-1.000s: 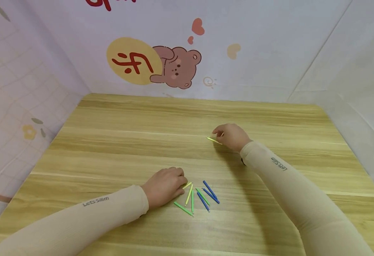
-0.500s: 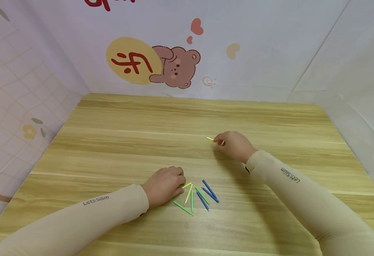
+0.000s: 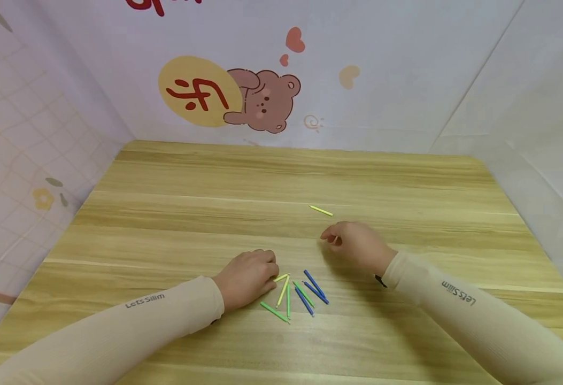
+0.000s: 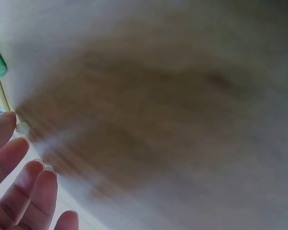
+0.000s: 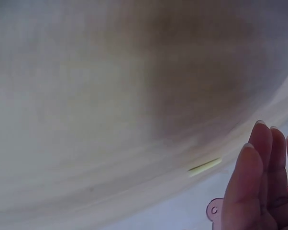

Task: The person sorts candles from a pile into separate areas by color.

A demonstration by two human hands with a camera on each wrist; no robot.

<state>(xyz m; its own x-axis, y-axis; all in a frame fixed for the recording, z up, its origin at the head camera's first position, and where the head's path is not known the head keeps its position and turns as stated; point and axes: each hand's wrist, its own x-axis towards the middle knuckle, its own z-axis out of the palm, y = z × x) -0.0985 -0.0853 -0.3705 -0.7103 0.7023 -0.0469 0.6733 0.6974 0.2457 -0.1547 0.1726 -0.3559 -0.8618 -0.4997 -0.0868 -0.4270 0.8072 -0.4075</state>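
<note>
One yellow birthday candle (image 3: 321, 210) lies alone beyond the other candles, and its yellow body (image 5: 205, 166) shows in the right wrist view. My right hand (image 3: 358, 246) hovers nearer to me than that candle, thumb and fingers loosely bent with nothing between them. My left hand (image 3: 248, 278) rests on the table left of the group, fingers loosely bent. A yellow candle (image 3: 280, 277) pokes out beside its fingertips; the left wrist view shows a pale candle end (image 4: 23, 127) by the thumb and forefinger. Another yellow candle (image 3: 283, 291) lies beside it.
Green candles (image 3: 275, 312) and blue candles (image 3: 315, 290) lie loosely grouped between the hands on the wooden table (image 3: 190, 214). A white printed wall cloth (image 3: 382, 107) with a cartoon bear (image 3: 269, 101) stands behind the table's far edge.
My right hand has let go of the lone yellow candle and drawn back toward me and slightly right. The candle stays on the table. My left hand has barely moved.
</note>
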